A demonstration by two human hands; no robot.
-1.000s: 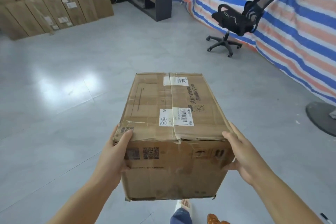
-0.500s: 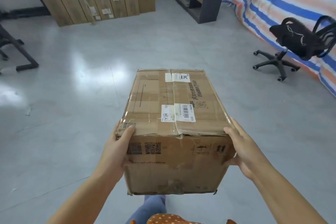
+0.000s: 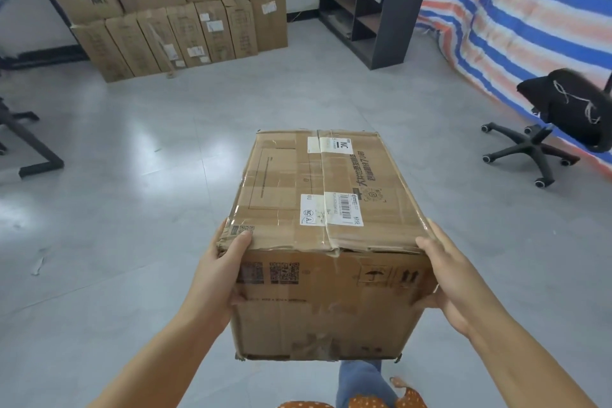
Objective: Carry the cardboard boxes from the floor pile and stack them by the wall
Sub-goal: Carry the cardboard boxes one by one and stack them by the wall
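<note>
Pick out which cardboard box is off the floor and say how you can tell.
The box in the foreground, held between the left hand and right hand. The other boxes sit stacked against the far wall.

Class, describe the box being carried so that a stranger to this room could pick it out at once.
Start from the stack of boxes against the far wall, then come back across the grey floor. The carried box is off the ground, gripped by the left hand and right hand; alone, it is in the air.
</note>
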